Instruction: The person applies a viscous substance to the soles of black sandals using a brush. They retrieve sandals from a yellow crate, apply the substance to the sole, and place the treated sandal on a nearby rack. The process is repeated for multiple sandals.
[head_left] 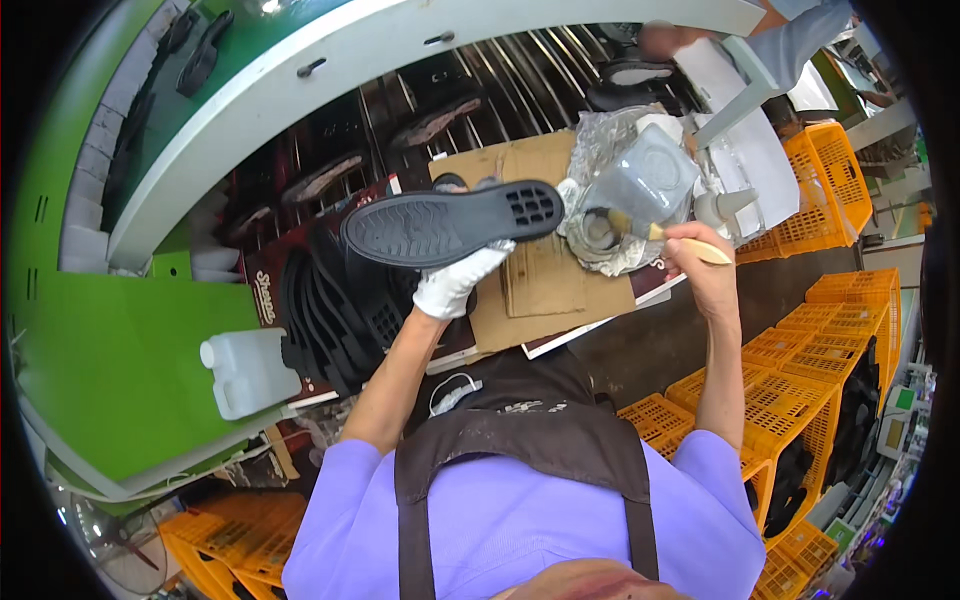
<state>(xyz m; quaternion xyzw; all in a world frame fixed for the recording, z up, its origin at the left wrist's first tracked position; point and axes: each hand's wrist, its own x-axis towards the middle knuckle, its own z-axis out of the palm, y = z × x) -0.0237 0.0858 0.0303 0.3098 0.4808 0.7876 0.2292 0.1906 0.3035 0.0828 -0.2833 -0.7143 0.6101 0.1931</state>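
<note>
In a white glove, my left hand (450, 284) grips a black shoe sole (430, 228) from its near side, with the sole's face showing a wavy tread and square hollows at its right end. Bare, my right hand (704, 262) is closed round the wooden handle of a brush (655, 231). The brush's bristles are over a crusted round pot (600, 232), and whether they touch what is inside I cannot tell. A cardboard sheet (545, 290) lies under the sole and beside the pot.
Several black soles (325, 310) stand stacked at left, near a white jug (250, 373). A clear plastic container (650, 180) stands behind the pot. Shoe parts lie on the rollers (520, 75) beyond. Yellow crates (770, 400) fill the right side. Another person's arm (800, 45) shows at far right.
</note>
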